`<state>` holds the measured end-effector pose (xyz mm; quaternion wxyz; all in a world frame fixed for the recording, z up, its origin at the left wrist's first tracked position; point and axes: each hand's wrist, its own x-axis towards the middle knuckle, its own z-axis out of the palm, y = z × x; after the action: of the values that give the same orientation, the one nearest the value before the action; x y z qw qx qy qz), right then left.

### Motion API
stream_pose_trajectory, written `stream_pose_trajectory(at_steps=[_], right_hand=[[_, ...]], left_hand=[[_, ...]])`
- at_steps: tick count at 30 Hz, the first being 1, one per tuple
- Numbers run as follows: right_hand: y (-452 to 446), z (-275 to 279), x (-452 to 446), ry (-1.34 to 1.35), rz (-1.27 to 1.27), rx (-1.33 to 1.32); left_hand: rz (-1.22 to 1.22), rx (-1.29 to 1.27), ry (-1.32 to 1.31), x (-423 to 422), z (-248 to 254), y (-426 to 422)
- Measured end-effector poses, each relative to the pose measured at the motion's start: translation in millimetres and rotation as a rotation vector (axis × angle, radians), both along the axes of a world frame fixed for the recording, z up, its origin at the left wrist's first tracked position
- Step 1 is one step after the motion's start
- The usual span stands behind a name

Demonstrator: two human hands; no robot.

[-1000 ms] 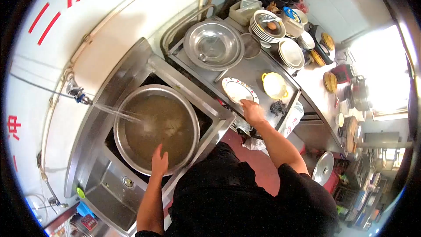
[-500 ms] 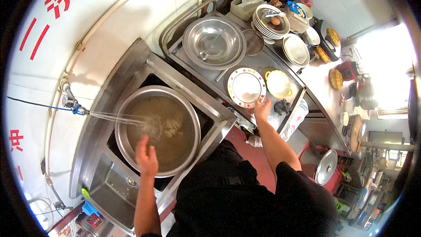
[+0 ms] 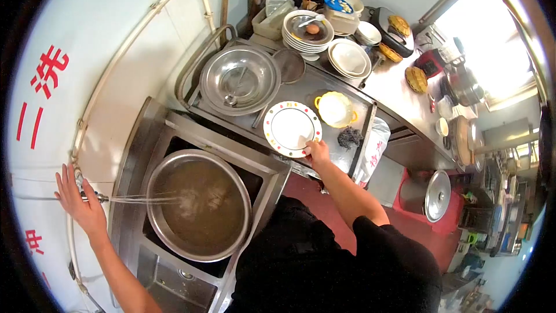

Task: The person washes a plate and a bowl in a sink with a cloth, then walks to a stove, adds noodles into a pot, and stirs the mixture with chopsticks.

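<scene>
Plate at right hand [image 3: 318,153], scrubber [image 3: 350,137] and yellow-handled bowl [image 3: 336,109] beside

Commercial-type kitchen: steel sink unit [image 3: 271,181] holding a large basin [image 3: 152,206]; beside it, stacked plates [image 3: 298,43] (eggshell-brown egg [image 3: 313,29] atop).

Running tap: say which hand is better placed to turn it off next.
Left, I'd judge: the left hand is open beside the running tap, while the right hand grips the spotted plate.
</scene>
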<state>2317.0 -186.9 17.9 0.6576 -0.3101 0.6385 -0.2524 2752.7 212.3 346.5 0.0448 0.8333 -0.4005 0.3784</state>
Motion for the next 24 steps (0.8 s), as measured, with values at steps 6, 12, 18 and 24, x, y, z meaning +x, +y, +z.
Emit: stream_pose_trajectory(at_steps=[6,12,18,24], right_hand=[[28.7,66.2,-41.3,-0.247,-0.152,-0.068],[37.9,90.3,-148.7,-0.062,-0.286,-0.133],[21.6,70.9,-242.7,-0.071,-0.531,-0.225],[-71.9,36.2,-284.5,-0.017,-0.719,-0.269]], left_hand=[[0.091,0.228,0.113,8.0,-17.9,6.7],[-0.058,0.056,-0.059,12.6,-33.0,7.5],[-0.077,-0.172,-0.127,-0.3,-30.5,8.3],[-0.088,-0.345,0.011,-104.1,-47.7,-2.2]])
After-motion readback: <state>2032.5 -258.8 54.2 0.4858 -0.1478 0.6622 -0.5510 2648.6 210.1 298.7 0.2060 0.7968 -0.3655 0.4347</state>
